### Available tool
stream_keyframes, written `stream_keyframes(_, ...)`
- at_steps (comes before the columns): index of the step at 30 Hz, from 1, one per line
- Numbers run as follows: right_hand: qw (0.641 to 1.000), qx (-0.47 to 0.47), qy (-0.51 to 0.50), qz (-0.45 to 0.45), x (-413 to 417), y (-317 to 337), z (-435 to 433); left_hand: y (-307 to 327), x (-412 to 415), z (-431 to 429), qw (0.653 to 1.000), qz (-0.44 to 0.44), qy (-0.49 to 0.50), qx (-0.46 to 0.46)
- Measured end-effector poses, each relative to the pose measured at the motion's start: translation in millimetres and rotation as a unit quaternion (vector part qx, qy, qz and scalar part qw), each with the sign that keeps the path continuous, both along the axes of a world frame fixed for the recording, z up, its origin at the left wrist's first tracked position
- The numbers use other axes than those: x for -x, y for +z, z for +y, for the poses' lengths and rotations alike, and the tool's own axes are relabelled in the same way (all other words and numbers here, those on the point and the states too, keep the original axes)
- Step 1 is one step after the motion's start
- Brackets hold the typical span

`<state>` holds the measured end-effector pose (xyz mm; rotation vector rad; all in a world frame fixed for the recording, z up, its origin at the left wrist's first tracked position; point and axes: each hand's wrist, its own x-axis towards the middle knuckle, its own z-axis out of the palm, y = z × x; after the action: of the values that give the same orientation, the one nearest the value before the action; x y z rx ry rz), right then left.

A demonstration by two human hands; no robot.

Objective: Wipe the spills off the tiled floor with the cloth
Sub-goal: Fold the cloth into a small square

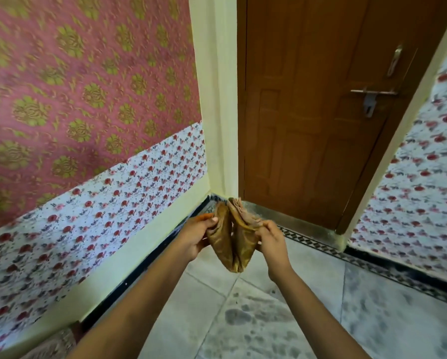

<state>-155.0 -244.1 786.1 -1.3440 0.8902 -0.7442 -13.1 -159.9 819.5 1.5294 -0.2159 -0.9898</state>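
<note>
Pinches a bunched brown cloth (232, 239) between left hand (196, 234) and right hand (271, 242), held up above the tiled floor (372, 320), with folds hanging to a point between the wrists. Shows dark wet patches (243, 317) on the pale tiles below the forearms. Faces a brown door (308, 125) with a metal latch (370, 99); to the left, pink gold-patterned wallpaper (75, 86) over a floral band.
</note>
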Motion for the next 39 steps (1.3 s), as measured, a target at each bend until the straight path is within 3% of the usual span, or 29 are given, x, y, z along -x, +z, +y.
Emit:
stream_keyframes(4, 0.997, -0.04, -0.059, 0.001, 1.0, 6.2, -1.8, 21.2, -23.6, -1.7, 0.999, 0.005, 0.014, -0.04)
stream_keyframes(7, 0.992, -0.113, -0.055, 0.022, 4.4, 0.5, 3.2, 41.4, -29.7, -11.3, 0.995, -0.036, -0.061, -0.072)
stream_keyframes(11, 0.975, -0.201, -0.009, 0.1, 8.1, -18.3, 16.2, 58.0, -29.1, -26.8, 0.956, -0.196, -0.189, -0.105)
stream_keyframes(14, 0.953, -0.146, 0.07, 0.256, 8.2, -30.9, 13.9, 71.9, -33.1, -34.3, 0.926, -0.279, -0.238, -0.09)
stream_keyframes(16, 0.952, -0.082, 0.085, 0.283, 4.5, -26.4, 7.7, 81.4, -35.7, -35.2, 0.914, -0.311, -0.252, -0.068)
stream_keyframes(20, 0.989, 0.019, 0.061, 0.131, -7.9, 6.3, -5.6, 96.5, -44.0, -34.3, 0.884, -0.353, -0.304, -0.049)
stream_keyframes(25, 0.986, 0.089, 0.135, 0.035, -27.5, 54.0, -18.9, 108.7, -49.2, -28.2, 0.838, -0.385, -0.385, -0.028)
stream_keyframes(29, 0.985, 0.075, 0.153, 0.001, -32.1, 69.0, -23.7, 112.3, -53.5, -21.3, 0.837, -0.416, -0.355, -0.001)
stream_keyframes(33, 0.987, -0.013, 0.142, -0.073, -29.4, 69.1, -23.8, 113.6, -56.2, -12.8, 0.839, -0.416, -0.343, 0.072)
stream_keyframes(39, 0.982, -0.061, 0.144, -0.105, -32.8, 78.7, -22.3, 116.8, -53.9, -5.6, 0.849, -0.402, -0.335, 0.074)
